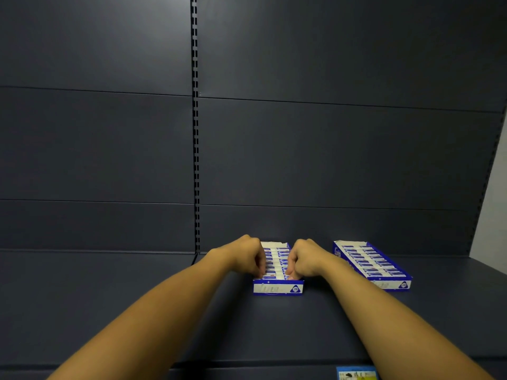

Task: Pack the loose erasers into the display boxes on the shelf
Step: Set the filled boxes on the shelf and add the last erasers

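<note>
A blue and white display box (pixel 278 288) sits on the dark shelf (pixel 137 297), filled with a row of several blue-and-white erasers (pixel 275 259). My left hand (pixel 248 256) and my right hand (pixel 303 260) flank it, fingers curled down. Their fingertips pinch the two ends of the front eraser (pixel 274 276) just behind the box's front wall. Whether the eraser is fully seated I cannot tell. A second display box (pixel 395 285), also filled with erasers, lies angled to the right.
The dark back panel (pixel 329 149) rises right behind the boxes, with a slotted upright (pixel 195 133) left of centre. A blue price label (pixel 356 373) sits on the shelf's front edge at the lower right.
</note>
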Tool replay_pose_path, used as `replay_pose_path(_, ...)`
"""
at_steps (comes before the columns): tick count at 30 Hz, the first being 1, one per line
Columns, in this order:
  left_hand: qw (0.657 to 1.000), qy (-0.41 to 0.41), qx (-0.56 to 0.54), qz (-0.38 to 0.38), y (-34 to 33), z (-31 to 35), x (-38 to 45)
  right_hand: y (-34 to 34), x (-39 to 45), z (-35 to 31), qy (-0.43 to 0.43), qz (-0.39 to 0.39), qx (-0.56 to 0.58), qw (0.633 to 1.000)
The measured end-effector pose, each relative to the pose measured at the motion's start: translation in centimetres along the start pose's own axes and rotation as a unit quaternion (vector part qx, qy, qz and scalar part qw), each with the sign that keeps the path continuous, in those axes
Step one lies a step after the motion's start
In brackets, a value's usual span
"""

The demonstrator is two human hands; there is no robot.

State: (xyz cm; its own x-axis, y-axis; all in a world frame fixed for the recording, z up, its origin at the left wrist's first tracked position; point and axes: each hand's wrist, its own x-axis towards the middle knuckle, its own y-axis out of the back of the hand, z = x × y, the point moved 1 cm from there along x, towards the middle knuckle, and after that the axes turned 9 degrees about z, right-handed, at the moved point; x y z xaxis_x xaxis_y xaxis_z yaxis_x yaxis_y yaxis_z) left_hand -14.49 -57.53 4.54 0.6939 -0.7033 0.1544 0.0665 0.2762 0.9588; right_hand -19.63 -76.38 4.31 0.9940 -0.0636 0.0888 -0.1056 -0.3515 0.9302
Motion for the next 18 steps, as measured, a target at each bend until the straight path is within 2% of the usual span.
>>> replay_pose_path(6, 1.000, 0.007, -0.014, 0.008, -0.2, -0.4, 0.0, -0.1, 0.1, -0.2, -0.004, 0.001, -0.003, 1.000)
replay_pose_path(11, 0.997, 0.033, -0.017, 0.071, 0.2, -1.5, 0.1, 0.8, -0.4, 0.2, 0.018, 0.002, -0.006, 1.000)
replay_pose_path(15, 0.990, 0.052, 0.021, 0.132, 1.1, -2.7, 0.1, 4.4, -1.6, 1.0, 0.035, 0.090, 0.005, 0.995)
replay_pose_path(18, 0.986, 0.079, 0.049, 0.139, 1.3, -3.6, 0.0, 9.2, -3.5, 0.8, 0.054, 0.174, 0.034, 0.983)
